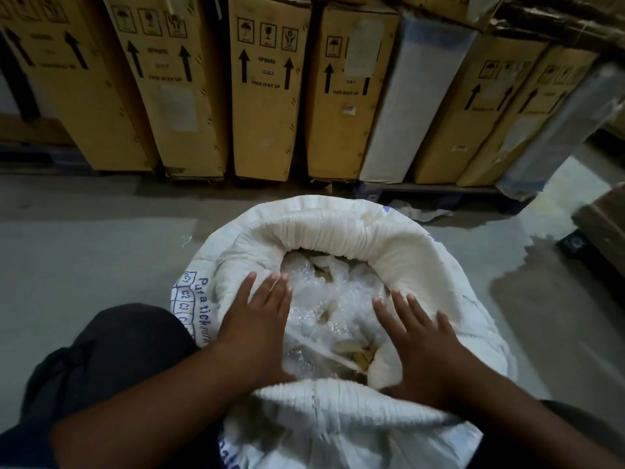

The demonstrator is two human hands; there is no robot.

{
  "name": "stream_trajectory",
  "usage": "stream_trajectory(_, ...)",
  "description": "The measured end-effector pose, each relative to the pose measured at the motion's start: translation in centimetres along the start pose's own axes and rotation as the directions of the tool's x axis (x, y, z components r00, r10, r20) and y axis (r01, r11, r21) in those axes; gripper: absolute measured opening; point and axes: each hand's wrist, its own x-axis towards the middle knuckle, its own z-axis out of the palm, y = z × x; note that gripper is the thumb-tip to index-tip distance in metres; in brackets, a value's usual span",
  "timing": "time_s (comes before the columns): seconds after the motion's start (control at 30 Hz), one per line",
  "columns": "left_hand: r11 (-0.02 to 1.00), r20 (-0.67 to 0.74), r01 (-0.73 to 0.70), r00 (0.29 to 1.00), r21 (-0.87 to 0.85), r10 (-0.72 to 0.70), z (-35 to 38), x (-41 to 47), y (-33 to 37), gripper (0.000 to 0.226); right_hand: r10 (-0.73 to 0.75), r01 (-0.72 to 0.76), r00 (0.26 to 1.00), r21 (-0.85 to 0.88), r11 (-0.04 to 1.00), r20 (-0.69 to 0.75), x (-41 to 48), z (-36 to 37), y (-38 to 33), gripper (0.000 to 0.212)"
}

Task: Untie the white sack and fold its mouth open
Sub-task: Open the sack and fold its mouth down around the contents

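While the fingers of the left hand (pixel 257 319) lie spread apart and flat, they point to 12 o'clock and rest on the inner left side of the sack mouth, holding nothing. The fingers of the right hand (pixel 422 343) are spread apart too, palm down, on the rolled rim at 3 o'clock, and they grip nothing. Between both hands lie clear plastic bags (pixel 331 309) with some brownish contents. The white sack (pixel 341 228) stands in the lower centre, its mouth already open and its edge rolled outward in a thick ring. It stands on the grey floor (pixel 84 252). At 12 o'clock, behind the sack, tall cardboard boxes (pixel 267 96) stand in a row. At 8 o'clock a dark-clothed knee (pixel 111 350) shows.
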Motion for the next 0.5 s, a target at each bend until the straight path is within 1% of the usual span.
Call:
stream_trajectory(0.07,0.997,0.115,0.021,0.993,0.069,-0.029,0.8,-1.4,0.6,0.138,0.009,-0.007,1.0,-0.063,0.998,0.023,-1.5,1.7,0.3,0.143)
stream_trajectory(0.1,0.994,0.18,0.038,0.982,0.103,-0.056,1.1,-1.9,0.7,0.139,0.029,-0.024,0.999,-0.133,0.991,0.031,-2.0,2.5,0.6,0.147)
stream_trajectory(0.13,0.99,0.232,0.051,0.969,0.133,-0.081,1.4,-2.2,0.7,0.139,0.062,-0.056,0.998,-0.167,0.984,0.028,-2.6,3.4,1.1,0.15)
stream_trajectory(0.17,0.984,0.277,0.066,0.954,0.164,-0.111,1.5,-2.4,0.6,0.138,0.063,-0.06,0.998,-0.168,0.984,0.014,-3.0,4.3,1.7,0.15)
stream_trajectory(0.2,0.978,0.305,0.087,0.942,0.187,-0.142,1.6,-2.5,0.4,0.136,0.06,-0.056,0.998,-0.176,0.983,0.017,-3.2,4.2,1.5,0.149)
stream_trajectory(0.23,0.969,0.333,0.107,0.926,0.222,-0.178,1.4,-2.5,0.2,0.134,0.089,-0.078,0.994,-0.169,0.983,0.056,-3.2,4.2,1.4,0.148)
stream_trajectory(0.27,0.963,0.351,0.123,0.914,0.238,-0.203,1.2,-2.3,0.2,0.133,0.137,-0.127,0.99,-0.18,0.976,0.044,-3.1,3.7,1.0,0.146)
stream_trajectory(0.3,0.962,0.346,0.136,0.913,0.238,-0.215,0.9,-2.3,0.2,0.134,0.149,-0.141,0.988,-0.165,0.976,0.038,-3.4,3.5,0.7,0.144)
stream_trajectory(0.33,0.965,0.332,0.139,0.92,0.221,-0.208,0.5,-2.5,0.4,0.136,0.118,-0.121,0.993,-0.181,0.976,-0.027,-3.4,3.2,0.6,0.144)
stream_trajectory(0.37,0.974,0.317,0.119,0.932,0.193,-0.177,0.1,-2.6,0.7,0.138,0.049,-0.062,0.996,-0.196,0.979,-0.074,-3.3,2.6,0.2,0.14)
stream_trajectory(0.4,0.986,0.275,0.064,0.956,0.153,-0.104,0.0,-2.6,1.1,0.138,-0.035,0.022,0.998,-0.212,0.977,-0.06,-3.2,1.9,-0.3,0.133)
stream_trajectory(0.43,0.993,0.23,-0.021,0.973,0.116,-0.006,-0.3,-3.1,1.5,0.137,-0.141,0.134,0.99,-0.177,0.975,-0.024,-3.0,1.9,-0.6,0.124)
stream_trajectory(0.47,0.992,0.157,-0.105,0.983,0.07,0.093,-0.3,-3.5,1.9,0.134,-0.202,0.204,0.979,-0.124,0.971,0.026,-2.9,1.4,-1.0,0.116)
stream_trajectory(0.5,0.986,0.145,-0.157,0.978,0.046,0.149,-0.1,-3.6,2.4,0.132,-0.226,0.231,0.972,-0.082,0.969,0.069,-3.0,1.3,-1.2,0.111)
